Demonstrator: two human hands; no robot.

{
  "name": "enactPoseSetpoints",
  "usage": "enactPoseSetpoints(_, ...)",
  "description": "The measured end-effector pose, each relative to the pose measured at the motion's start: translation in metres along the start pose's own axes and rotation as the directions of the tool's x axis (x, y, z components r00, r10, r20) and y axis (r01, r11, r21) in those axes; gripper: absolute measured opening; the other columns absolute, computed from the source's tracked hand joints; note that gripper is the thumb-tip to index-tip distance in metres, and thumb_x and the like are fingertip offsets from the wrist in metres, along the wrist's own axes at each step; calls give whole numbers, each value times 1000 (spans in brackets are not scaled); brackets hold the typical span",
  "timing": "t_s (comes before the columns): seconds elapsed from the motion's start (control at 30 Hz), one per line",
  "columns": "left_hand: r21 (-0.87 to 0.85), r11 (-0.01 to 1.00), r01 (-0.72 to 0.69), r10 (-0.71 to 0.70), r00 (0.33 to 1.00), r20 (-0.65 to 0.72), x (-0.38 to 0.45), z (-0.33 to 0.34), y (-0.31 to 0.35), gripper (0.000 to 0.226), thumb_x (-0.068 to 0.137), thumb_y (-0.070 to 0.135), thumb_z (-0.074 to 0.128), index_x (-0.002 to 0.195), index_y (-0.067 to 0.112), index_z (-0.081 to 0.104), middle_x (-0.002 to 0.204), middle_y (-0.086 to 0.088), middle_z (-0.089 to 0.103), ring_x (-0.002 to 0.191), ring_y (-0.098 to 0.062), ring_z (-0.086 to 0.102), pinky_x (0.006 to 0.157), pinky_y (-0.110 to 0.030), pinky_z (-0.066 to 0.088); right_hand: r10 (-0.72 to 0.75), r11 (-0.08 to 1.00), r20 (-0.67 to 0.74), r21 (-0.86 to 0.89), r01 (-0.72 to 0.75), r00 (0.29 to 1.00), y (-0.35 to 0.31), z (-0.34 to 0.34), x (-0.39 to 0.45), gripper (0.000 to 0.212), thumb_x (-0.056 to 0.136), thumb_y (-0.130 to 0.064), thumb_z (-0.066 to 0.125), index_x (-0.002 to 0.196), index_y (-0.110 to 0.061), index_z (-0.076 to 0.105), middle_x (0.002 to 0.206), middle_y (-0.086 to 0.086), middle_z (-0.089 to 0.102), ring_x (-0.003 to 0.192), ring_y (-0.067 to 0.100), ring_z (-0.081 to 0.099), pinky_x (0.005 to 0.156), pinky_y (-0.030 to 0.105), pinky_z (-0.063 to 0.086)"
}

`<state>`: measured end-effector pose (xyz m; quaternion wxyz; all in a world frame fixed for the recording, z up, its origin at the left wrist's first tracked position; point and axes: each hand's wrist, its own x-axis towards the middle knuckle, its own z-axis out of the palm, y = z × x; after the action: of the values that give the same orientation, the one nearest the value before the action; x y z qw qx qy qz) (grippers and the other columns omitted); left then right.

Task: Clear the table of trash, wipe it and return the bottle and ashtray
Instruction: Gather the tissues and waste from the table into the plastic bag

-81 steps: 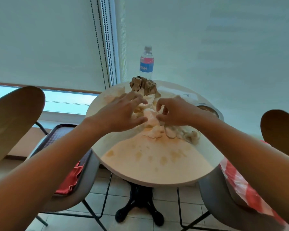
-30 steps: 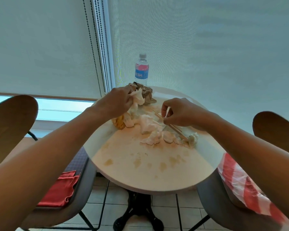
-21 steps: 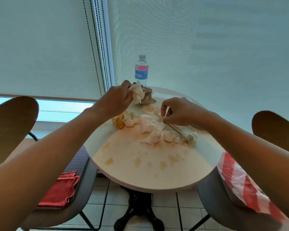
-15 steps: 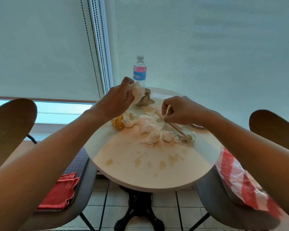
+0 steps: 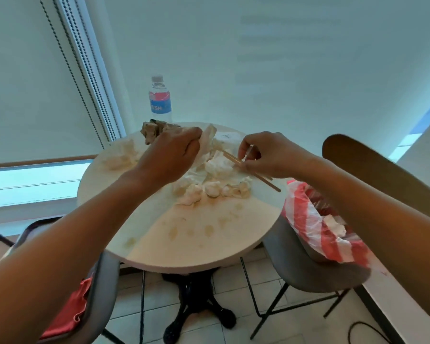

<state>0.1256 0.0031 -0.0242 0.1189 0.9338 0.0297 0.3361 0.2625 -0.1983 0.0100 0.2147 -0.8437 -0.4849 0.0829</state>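
A round stained table [image 5: 184, 247] carries a heap of crumpled white tissues [image 5: 209, 187] and a brown crumpled wad [image 5: 150, 129] at its far edge. My left hand [image 5: 171, 155] grips a white tissue [image 5: 209, 137] lifted above the heap. Over the table's right part, my right hand [image 5: 266, 155] pinches a pair of wooden chopsticks [image 5: 253, 171] that slant down to the right. A water bottle [image 5: 160, 100] with a blue and red label stands at the far edge. The ashtray is hidden behind my right arm.
A red-and-white striped plastic bag [image 5: 315, 227] with trash inside sits open on the grey chair [image 5: 305, 271] at the right. A red cloth [image 5: 70, 311] lies on the left chair. Window blinds with bead cords [image 5: 82, 70] hang behind the table.
The view has swung right, bringing the striped bag into sight. My left hand carried its tissue from the far left of the heap toward the middle. My right hand lifted the chopsticks off the table.
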Motion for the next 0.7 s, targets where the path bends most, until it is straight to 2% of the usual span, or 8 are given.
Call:
enactPoseSetpoints(0.13,-125,992,-22,21,1000,-9,16,20,37,26,98,6,44,73,13,43,63,2,43,57,-14,41,55,-24,33,67,998,-65,21,-66,996,31,-18,-22,13,83,-19,74,94,-24,71,77,-5,72,68,5,64,66,17,48)
enactPoseSetpoints(0.23,-176,983,-47,51,998,20,31,39,64,26,96,8,44,75,22,39,64,12,39,59,-4,41,56,-15,30,99,994,-96,52,-94,990,57,-32,-40,13,83,-22,76,94,-24,72,76,-6,74,70,4,68,70,19,52)
enactPoseSetpoints(0.37,-220,974,-46,68,993,93,53,73,106,20,98,14,41,80,23,43,72,7,46,66,-14,42,60,-18,30,148,987,-109,84,-139,983,105,-50,-69,13,83,-21,78,95,-23,73,76,-8,75,68,0,70,70,19,56)
enactPoseSetpoints(0.43,-212,977,-10,44,987,153,63,96,126,17,99,18,41,94,19,57,87,1,57,78,-17,50,67,-23,35,179,982,-97,83,-171,979,134,-58,-83,14,84,-21,79,96,-23,72,75,-9,74,65,-1,71,64,15,55)
enactPoseSetpoints(0.53,-180,983,41,1,973,231,76,133,155,25,99,26,41,114,23,62,105,-2,61,92,-19,56,76,-30,39,228,970,-83,102,-219,970,181,-64,-104,15,84,-21,80,95,-23,71,73,-9,74,64,1,71,58,11,52)
enactPoseSetpoints(0.7,-135,982,133,-84,944,319,94,203,207,27,96,20,49,121,18,61,104,-12,62,94,-27,58,77,-26,33,300,950,-79,118,-290,951,265,-61,-130,14,82,-25,82,91,-23,73,77,-8,73,67,-1,70,59,10,53)
